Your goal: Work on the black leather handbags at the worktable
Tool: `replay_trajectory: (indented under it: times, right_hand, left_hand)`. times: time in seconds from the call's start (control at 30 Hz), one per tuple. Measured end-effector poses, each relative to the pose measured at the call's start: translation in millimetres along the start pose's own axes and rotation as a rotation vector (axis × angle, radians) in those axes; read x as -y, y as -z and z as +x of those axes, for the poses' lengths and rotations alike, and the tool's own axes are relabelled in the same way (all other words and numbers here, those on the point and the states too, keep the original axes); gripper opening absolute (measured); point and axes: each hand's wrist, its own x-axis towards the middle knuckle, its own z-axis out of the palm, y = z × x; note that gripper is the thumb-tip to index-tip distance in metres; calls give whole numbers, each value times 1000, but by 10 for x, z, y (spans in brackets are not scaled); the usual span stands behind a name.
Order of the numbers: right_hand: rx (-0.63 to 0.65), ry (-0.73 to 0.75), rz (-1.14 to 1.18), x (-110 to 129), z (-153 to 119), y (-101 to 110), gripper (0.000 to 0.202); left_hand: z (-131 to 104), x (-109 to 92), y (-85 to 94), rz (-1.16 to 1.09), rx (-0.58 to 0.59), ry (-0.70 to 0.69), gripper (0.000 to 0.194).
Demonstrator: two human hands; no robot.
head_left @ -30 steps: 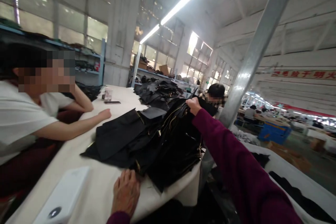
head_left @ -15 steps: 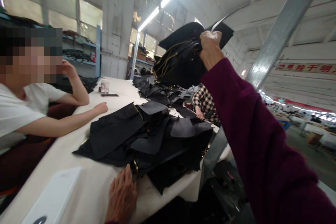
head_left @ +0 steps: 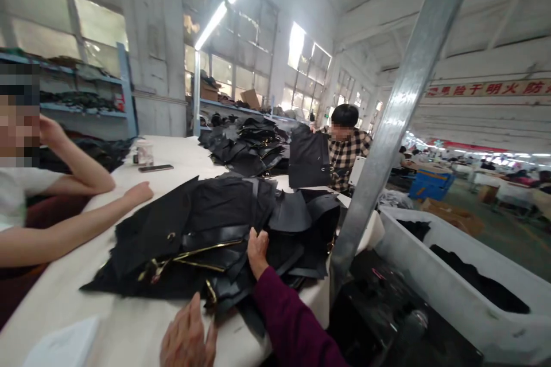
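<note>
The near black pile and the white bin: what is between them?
In the head view, a metal post and pale table cover show between the black pile and the bin.

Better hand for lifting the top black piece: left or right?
Right, probably: the right hand is at the right edge of the top black piece; the left hand lies open near the pile.

wearer's hands [head_left: 187, 335] [head_left: 257, 248]: two are showing | tabletop heaps [head_left: 219, 200] [head_left: 253, 146]: two are lying | dark phone [head_left: 155, 168]: one is resting | white bin [head_left: 430, 276]: one is standing
</note>
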Motion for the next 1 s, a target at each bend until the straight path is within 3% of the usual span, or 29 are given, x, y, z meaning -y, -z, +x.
replay_trajectory:
  times: [0.13, 0.3, 0.4, 0.47, 0.6, 0.73, 0.8, 0.87, 0.93, 1.0]
  right_hand:
    - [-15, -37, 46, -277, 168, -184, 24]
    - [-27, -19, 60, -386, 201, -248, 30]
    - [31, -4, 20, -394, 233, -165, 29]
    - [104, 11, -13, -359, 314, -39, 27]
    - [231, 78, -40, -101, 624, 309, 26]
    - [252, 195, 2, 352, 884, 622, 21]
    - [237, 250, 41, 499, 805, 803, 19]
    - [221, 292, 83, 495, 523, 1024, 21]
    - [232, 313, 116, 311, 73, 1273, 23]
    - [305, 300, 109, -27, -434, 1565, 22]
  left_hand:
    - [111, -131, 99, -97, -21, 135, 44]
    - [807, -367, 288, -181, -151, 207, 44]
    - [1190, -351, 140, -93, -162, 143, 44]
    - [1287, -268, -64, 6, -126, 97, 43]
    - [1214, -59, -393, 91, -113, 55, 40]
    - [1171, 60, -448, 58, -130, 72, 39]
    - [1185, 78, -439, 38, -123, 73, 39]
    - [1189, 76, -435, 13, -125, 70, 40]
    - [1175, 60, -438, -17, -143, 61, 41]
    - [1149, 36, -442, -58, -167, 46, 44]
